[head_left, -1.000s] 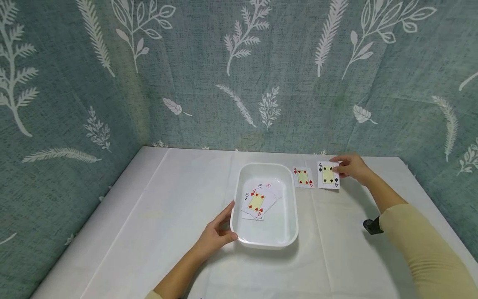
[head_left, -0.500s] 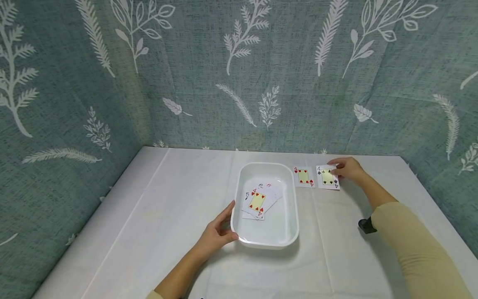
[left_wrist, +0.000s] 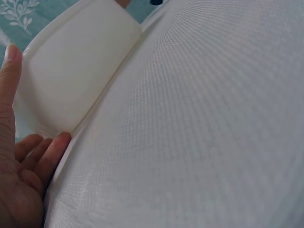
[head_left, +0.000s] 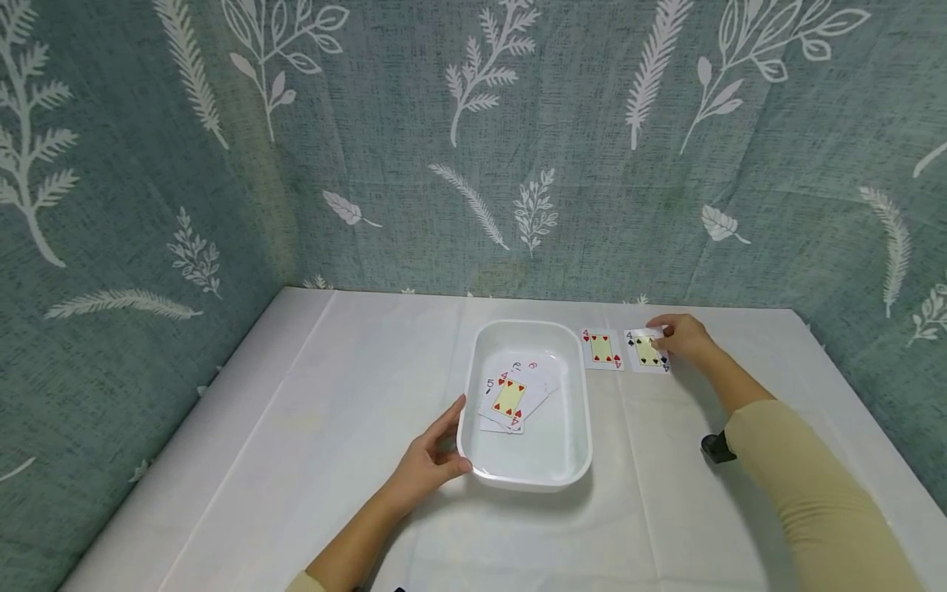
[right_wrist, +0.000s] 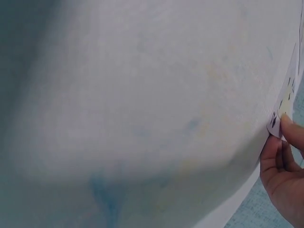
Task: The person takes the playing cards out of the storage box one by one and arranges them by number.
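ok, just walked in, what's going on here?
A person's right hand pinches a black four by its right edge, just right of a four of hearts on the white table. Their left hand touches the left side of the white tray. Inside it, several overlapping cards lie face up, a red four on top.

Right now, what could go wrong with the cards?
The right hand pinches the black four at its edge, so it might bend or slip. The red four close beside it could get nudged. The left hand is on the white tub; a bump might slide the overlapping cards inside.
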Demonstrator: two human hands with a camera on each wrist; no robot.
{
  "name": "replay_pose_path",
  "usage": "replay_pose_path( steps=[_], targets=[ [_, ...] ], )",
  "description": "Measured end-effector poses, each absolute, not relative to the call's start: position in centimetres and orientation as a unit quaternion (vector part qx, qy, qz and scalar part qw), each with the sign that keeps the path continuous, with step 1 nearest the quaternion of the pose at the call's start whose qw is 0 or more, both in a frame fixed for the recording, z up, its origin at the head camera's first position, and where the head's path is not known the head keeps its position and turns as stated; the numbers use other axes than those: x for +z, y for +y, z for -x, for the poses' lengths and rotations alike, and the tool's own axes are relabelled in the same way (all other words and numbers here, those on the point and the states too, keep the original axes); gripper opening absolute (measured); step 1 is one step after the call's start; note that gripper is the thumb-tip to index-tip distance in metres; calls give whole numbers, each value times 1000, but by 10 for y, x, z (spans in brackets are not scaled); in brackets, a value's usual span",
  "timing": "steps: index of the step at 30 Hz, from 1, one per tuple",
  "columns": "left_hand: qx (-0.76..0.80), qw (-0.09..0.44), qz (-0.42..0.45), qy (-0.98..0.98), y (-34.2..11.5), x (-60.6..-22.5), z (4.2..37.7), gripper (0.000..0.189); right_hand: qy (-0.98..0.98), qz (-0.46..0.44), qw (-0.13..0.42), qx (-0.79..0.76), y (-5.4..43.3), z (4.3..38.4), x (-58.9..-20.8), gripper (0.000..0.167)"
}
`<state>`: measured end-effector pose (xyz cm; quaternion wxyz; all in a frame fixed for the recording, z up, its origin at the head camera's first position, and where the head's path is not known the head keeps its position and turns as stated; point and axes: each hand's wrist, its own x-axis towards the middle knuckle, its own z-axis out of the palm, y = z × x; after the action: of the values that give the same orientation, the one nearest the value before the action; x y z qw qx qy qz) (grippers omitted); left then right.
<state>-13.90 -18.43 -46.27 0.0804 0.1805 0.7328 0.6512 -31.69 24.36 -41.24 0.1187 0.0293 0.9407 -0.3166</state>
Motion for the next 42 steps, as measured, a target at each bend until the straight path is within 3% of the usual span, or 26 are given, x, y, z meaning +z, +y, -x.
replay_pose_path(
  steps=[7,26,42],
  targets=[
    [646,77,-184,737,-184,-464,140,85,950,-31,104,-293,245,313,-411,47],
    [649,77,-185,734,-185,-465,140,87,940,18,-19,-341,219,295,-401,47],
    [650,79,-182,734,-185,-465,140,87,930,87,-37,-355,189,276,-394,44]
  ],
)
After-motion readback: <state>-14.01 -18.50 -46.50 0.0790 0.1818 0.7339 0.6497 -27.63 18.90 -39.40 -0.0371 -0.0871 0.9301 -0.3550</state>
